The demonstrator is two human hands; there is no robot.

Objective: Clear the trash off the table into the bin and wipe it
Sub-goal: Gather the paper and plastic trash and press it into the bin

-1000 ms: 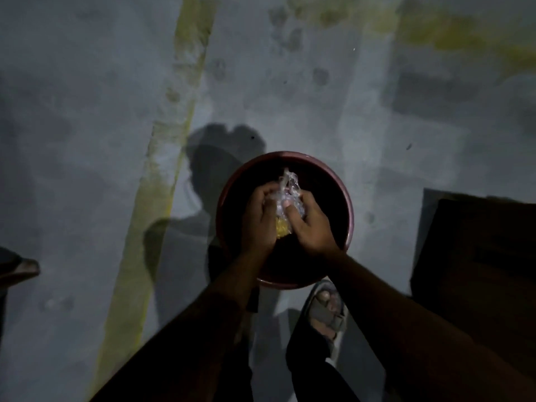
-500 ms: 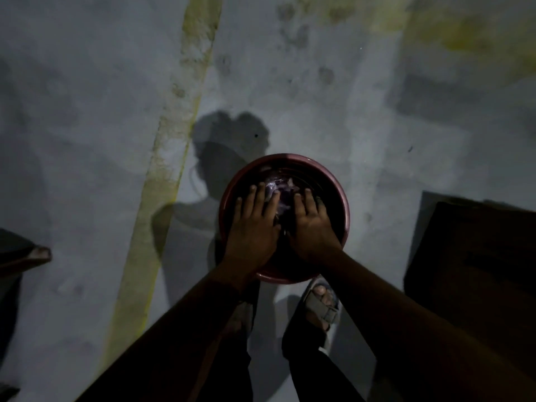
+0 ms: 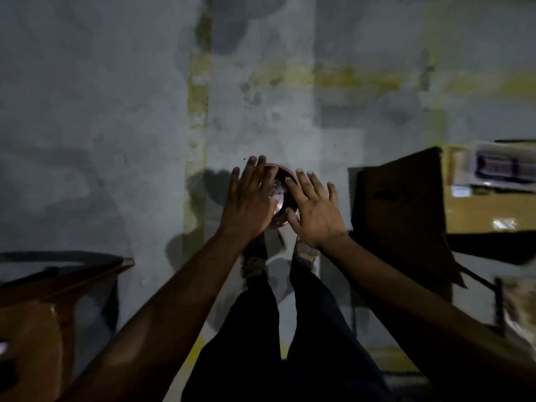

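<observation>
Both the left hand [image 3: 249, 198] and right hand [image 3: 314, 211], fingers spread and empty, hover over the bin [image 3: 282, 195] holding crumpled plastic trash [image 3: 277, 192]; binning looks finished, so next likely means turning toward the counter [image 3: 490, 216] at three o'clock to wipe.

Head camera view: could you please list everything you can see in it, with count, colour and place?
bin: one, reddish, round, on the floor at centre, mostly hidden behind the hands.
plastic trash: one shiny clear crumpled bundle, inside the bin.
floor: grey concrete with yellowish stripes.
table: one, tan top, right edge.
dark panel: one, right of the bin; blurred.
brown furniture: one, lower left, blurred.
legs: two, dark trousers, bottom centre.
left hand: fingers straight, above the bin.
right hand: fingers spread, above the bin.
</observation>
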